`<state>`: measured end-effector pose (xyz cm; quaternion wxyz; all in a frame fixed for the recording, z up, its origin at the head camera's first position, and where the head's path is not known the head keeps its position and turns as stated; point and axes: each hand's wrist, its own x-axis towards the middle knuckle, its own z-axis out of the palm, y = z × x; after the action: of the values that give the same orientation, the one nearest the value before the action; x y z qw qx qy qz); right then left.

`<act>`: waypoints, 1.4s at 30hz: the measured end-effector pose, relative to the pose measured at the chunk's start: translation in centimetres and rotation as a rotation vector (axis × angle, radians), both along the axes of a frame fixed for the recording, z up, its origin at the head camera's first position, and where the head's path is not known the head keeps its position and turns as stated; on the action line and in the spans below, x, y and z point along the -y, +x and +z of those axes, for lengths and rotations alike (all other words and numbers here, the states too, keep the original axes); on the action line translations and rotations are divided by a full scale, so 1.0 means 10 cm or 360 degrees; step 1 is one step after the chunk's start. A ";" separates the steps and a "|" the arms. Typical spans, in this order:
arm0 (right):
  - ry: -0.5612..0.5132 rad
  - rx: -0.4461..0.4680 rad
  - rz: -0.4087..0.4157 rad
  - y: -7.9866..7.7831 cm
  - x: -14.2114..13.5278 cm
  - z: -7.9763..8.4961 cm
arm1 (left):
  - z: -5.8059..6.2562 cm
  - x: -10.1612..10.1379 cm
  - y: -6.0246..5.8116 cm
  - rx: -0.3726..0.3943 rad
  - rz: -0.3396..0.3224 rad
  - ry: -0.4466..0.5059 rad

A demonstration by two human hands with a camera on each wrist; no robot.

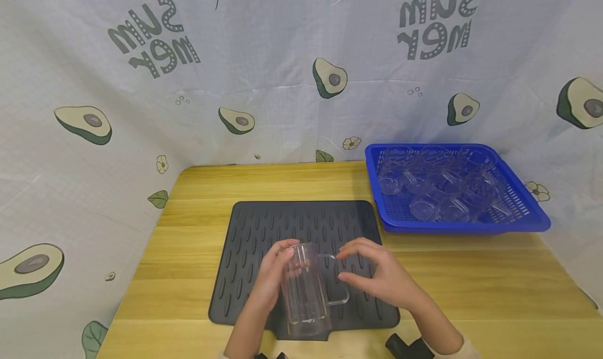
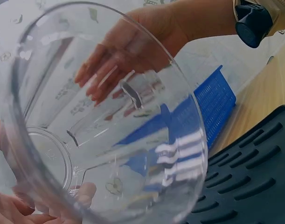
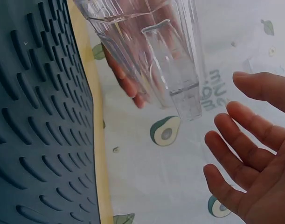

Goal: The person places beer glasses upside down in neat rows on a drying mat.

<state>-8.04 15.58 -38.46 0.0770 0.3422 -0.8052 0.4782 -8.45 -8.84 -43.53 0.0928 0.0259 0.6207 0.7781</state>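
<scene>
A clear glass mug (image 1: pixel 305 291) tilts over the dark drying mat (image 1: pixel 256 228), its open rim (image 2: pixel 200 135) towards me and its base pointing away. My left hand (image 1: pixel 270 275) grips it near the base, from the left side. In the right wrist view, fingers of that hand (image 3: pixel 123 81) show behind the glass. The mug's handle (image 1: pixel 347 291) faces right. Close beside the handle is my right hand (image 1: pixel 383 275), thumb and fingers spread apart. The right wrist view shows a gap between this hand (image 3: pixel 254 154) and the handle (image 3: pixel 175 70).
A blue plastic basket (image 1: pixel 381 212) with several clear glass mugs (image 1: pixel 445 183) stands at the back right of the wooden table (image 1: pixel 174 254). Behind the table hangs a white avocado-print cloth (image 1: pixel 278 50). A black wrist strap (image 1: pixel 410 347) shows near the right sleeve.
</scene>
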 end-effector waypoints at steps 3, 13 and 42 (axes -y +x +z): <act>-0.0006 0.0008 -0.0009 0.00 0.00 -0.01 | 0.04 0.00 0.02 -0.0103 0.0012 -0.0026; -0.0034 -0.0001 -0.0032 -0.01 -0.01 0.01 | 0.06 0.05 0.05 -0.0518 -0.0122 0.0063; -0.0121 0.0248 0.0219 0.00 0.01 -0.06 | 0.17 0.02 0.09 -0.1175 -0.0199 0.0076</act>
<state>-8.01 15.51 -39.03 -0.0058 0.3553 -0.7646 0.5378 -7.54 -9.05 -41.86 -0.0903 0.3447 0.5913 0.7235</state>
